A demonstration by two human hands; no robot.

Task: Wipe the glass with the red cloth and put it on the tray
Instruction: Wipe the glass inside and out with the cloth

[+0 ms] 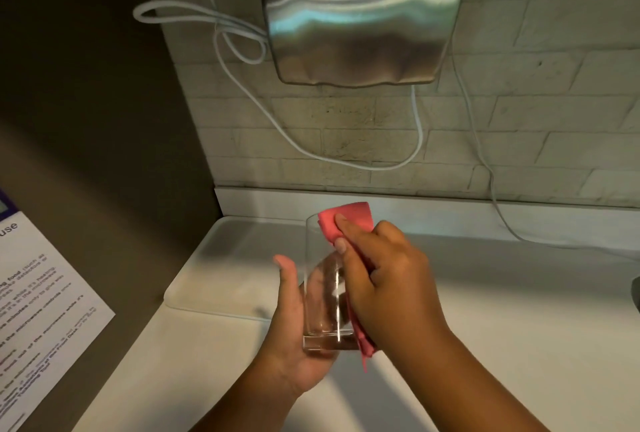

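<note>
A clear drinking glass (320,296) stands upright in my left hand (294,338), which cups its base and left side above the white counter. My right hand (384,279) presses the red cloth (349,220) against the glass's right side and rim. Part of the cloth hangs down below my right palm beside the glass's base. The white tray (228,269) lies on the counter just behind and to the left of the glass.
A steel hand dryer (360,16) hangs on the brick wall (519,127) with white cables (419,134) looping down to the counter (519,327). A dark appliance side with a printed notice (38,310) stands at the left.
</note>
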